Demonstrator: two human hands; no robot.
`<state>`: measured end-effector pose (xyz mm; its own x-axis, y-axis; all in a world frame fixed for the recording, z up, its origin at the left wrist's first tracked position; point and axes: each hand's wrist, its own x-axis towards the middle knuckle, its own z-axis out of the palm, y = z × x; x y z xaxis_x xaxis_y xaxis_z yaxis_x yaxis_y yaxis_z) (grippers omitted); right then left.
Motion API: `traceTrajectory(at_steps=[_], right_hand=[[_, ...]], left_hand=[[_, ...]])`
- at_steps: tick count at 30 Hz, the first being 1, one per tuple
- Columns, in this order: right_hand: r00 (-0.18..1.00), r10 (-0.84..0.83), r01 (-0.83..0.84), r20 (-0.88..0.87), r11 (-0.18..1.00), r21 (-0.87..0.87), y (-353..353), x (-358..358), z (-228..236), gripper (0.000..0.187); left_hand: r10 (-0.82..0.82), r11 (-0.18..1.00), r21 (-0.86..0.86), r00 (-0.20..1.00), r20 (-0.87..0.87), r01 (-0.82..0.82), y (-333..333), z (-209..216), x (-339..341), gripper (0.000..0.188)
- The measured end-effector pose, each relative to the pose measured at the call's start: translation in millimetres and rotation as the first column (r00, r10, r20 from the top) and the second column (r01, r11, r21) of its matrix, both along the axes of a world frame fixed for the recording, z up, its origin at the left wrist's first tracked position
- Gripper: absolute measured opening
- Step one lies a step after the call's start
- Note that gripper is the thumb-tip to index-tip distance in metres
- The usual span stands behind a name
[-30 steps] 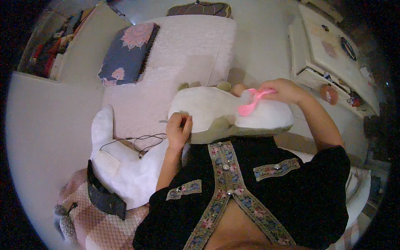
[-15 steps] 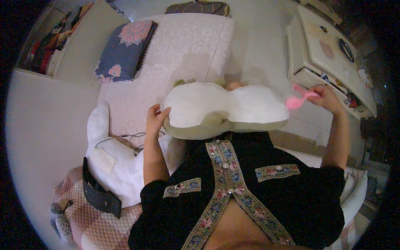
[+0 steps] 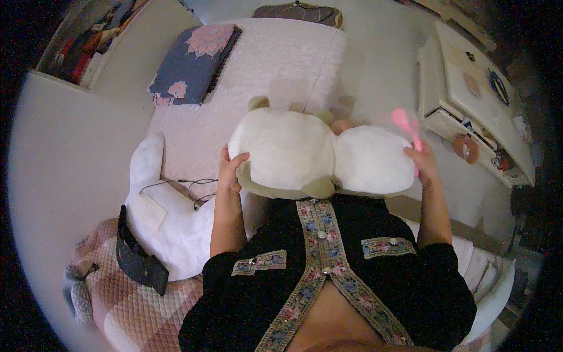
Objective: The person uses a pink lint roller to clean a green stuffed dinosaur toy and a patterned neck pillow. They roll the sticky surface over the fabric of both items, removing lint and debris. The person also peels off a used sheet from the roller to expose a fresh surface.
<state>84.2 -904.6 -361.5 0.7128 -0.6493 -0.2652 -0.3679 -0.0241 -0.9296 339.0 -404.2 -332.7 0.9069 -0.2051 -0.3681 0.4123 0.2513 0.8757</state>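
A white plush toy [image 3: 281, 149] with olive-green edges and small olive nubs lies crosswise over my lap. It has two rounded sections joined at a narrow waist. At its left end my left hand [image 3: 231, 170] grips the edge, thumb on top and fingers underneath. My right hand [image 3: 424, 161] is closed around a pink tool [image 3: 402, 119] with a rounded, paddle-like end pointing up; its exact kind is unclear. That same hand is up against the toy's right end, and I cannot tell whether its fingers also hold the fabric.
A pale bed [image 3: 275, 64] stretches ahead, bearing a folded dark blue cloth [image 3: 190, 64] with pink flowers. On my left lie a white cushion [image 3: 176, 234], a thin cable, a black band [image 3: 138, 252] and a quilted checked cover [image 3: 135, 305]. A white drawer cabinet [image 3: 469, 76] stands far right.
My right hand has come left to the toy's right end, and the pink tool now points upward. My left hand has taken a firmer hold. The toy's top has tilted, showing more of its nubs.
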Motion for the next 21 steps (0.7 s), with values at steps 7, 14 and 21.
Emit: traceTrajectory(at_steps=[7,14,21], right_hand=[[0.973,-0.189,0.205,0.135,0.972,-0.114,-34.2,-44.0,68.5,0.046],[0.99,-0.134,0.122,-0.045,0.971,-0.206,-2.1,-55.9,40.9,0.033],[0.966,-0.24,0.253,0.095,0.954,-0.16,-8.8,-56.6,2.3,0.027]], left_hand=[[-0.071,0.997,0.035,0.957,0.281,0.064,-44.3,51.9,-30.8,0.087],[-0.276,0.907,0.39,0.925,0.262,0.16,-27.3,-13.2,-19.4,0.091],[-0.804,0.521,0.818,0.181,0.566,-0.243,-83.6,83.1,-30.3,0.081]])
